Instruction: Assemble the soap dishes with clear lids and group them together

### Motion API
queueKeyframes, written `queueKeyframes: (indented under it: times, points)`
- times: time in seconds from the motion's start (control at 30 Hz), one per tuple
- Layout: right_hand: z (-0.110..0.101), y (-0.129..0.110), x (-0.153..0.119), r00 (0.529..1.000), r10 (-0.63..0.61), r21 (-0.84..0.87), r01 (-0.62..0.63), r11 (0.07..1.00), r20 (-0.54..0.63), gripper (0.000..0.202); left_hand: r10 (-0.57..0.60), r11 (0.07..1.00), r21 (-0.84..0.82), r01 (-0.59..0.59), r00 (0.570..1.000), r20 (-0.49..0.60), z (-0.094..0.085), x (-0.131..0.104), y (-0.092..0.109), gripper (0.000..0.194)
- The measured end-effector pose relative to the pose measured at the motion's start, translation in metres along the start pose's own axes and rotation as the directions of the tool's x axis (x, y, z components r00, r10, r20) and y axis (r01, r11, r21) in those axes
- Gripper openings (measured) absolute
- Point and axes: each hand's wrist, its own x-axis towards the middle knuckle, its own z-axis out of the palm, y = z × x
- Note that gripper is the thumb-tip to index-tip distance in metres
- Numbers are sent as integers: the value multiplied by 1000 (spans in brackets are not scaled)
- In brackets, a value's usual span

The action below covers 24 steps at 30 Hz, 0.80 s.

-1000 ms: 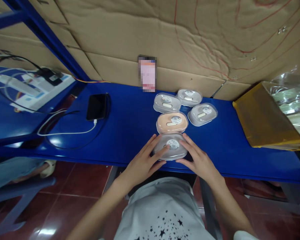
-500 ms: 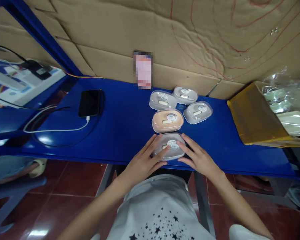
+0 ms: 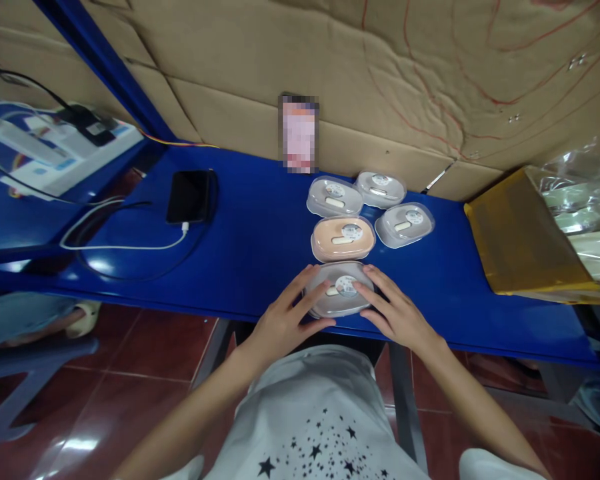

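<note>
A grey oval plastic box with a clear lid and a round label lies near the table's front edge. My left hand grips its left side, fingers spread over the lid and the thumb at the near edge. From the right, my right hand holds the same box, its fingertips on the lid and rim. Just beyond it, almost touching, is a peach box of the same kind. Behind stand three more grey ones: a left box, a back box and a right box.
An open carton with bagged plastic pieces stands at the right. To the left lies a black phone on a white cable, near a power strip. A cardboard wall backs the blue table; a blurred-out upright phone-like object leans there.
The view has shifted, so the table things appear slightly further right. My left fingers have moved slightly on the lid; both hands stay on the grey box.
</note>
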Motion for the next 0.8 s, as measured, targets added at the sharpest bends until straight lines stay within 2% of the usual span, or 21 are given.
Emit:
queueKeyframes:
  times: [0.17, 0.37, 0.8]
  points:
    - [1, -1, -2, 999, -6, -12, 6, 1000, -38, 83, -72, 994, -85, 74, 997, 29, 1, 0, -3, 81]
    - [2, -4, -5, 998, 23, 15, -22, 1000, -51, 83, -167, 968, -168, 186, 979, 119, 3, -1, -4, 78]
    - [-1, -8, -12, 996, -6, -49, 1, 999, -92, 90, -163, 972, -137, 190, 969, 185, 1, -2, -2, 72]
